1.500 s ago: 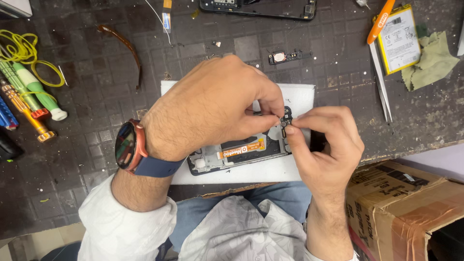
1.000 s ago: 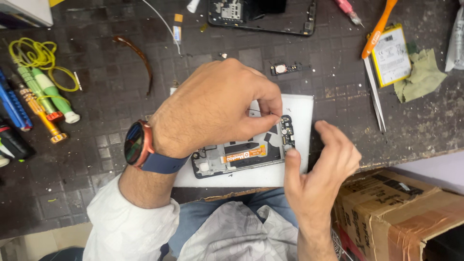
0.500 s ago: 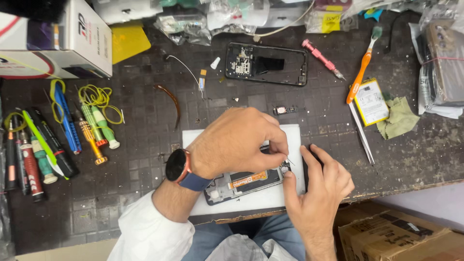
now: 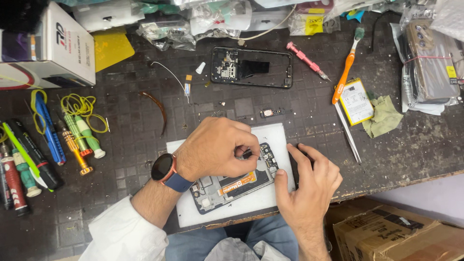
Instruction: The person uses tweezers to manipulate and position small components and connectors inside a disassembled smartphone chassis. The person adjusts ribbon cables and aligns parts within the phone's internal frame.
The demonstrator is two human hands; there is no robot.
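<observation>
An opened phone with an orange-labelled battery lies on a white pad at the table's front edge. My left hand, with a dark watch on its wrist, is over the phone's upper end. Its thumb and fingertips pinch a small dark part there, which is mostly hidden by the fingers. My right hand rests flat at the pad's right edge with its fingers apart. Its thumb touches the phone's right end and it holds nothing.
A phone back frame lies behind the pad, with a small loose part between them. Tweezers, an orange toothbrush, a battery and a green cloth lie right. Screwdrivers lie left. A cardboard box stands below the table edge.
My right hand left the pinch it shared with the left over the phone and settled flat beside the pad. My head lifted, so more of the table shows.
</observation>
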